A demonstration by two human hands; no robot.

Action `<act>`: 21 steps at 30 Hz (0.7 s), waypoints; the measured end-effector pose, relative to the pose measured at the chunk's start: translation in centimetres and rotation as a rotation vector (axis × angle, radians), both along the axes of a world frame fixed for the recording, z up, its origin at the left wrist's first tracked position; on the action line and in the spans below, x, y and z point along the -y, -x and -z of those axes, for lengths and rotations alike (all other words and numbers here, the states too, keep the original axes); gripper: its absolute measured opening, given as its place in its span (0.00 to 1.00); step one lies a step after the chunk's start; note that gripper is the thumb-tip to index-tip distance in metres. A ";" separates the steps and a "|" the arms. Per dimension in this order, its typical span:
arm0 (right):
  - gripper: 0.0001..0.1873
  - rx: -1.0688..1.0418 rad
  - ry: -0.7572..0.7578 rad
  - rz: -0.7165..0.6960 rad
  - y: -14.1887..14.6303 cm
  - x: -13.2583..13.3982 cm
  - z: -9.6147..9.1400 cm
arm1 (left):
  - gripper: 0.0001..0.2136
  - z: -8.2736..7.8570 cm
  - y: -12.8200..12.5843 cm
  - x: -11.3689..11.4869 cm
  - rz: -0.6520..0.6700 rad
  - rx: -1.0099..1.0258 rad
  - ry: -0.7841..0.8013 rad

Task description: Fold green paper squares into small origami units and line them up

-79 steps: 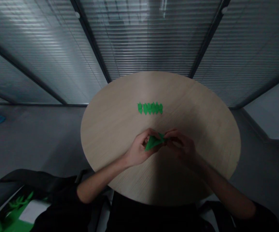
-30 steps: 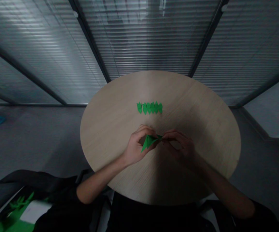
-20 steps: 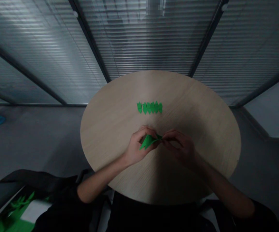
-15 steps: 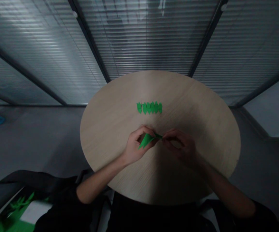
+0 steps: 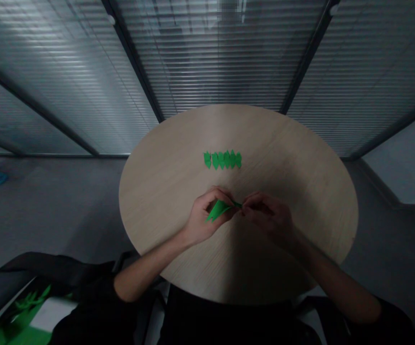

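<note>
Head view: green origami between both hands

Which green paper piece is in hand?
The folded green paper piece, held between the left hand and right hand; the others lie flat in a row on the wooden table.

text: none legible | labels: none legible | signs: none legible
</note>
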State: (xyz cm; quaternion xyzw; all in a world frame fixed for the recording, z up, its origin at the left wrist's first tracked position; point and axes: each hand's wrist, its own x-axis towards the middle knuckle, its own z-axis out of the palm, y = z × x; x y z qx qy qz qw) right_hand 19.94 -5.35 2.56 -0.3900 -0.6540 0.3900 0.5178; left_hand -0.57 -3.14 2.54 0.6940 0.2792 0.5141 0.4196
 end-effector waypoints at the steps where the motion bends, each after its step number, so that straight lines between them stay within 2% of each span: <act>1: 0.05 -0.017 0.035 -0.004 0.0 0.0 0.1 | 0.07 0.0 0.0 0.0 0.005 0.002 0.007; 5: 0.08 -0.054 0.119 -0.006 0.1 -0.1 0.5 | 0.08 -0.1 -0.1 0.1 -0.005 0.002 0.024; 12: 0.14 -0.095 0.170 -0.003 -0.1 0.0 1.0 | 0.07 0.0 -0.2 0.0 -0.023 0.028 0.088; 21: 0.13 -0.129 0.173 -0.019 -0.2 -0.2 0.8 | 0.07 -0.1 -0.2 -0.1 -0.019 0.038 0.062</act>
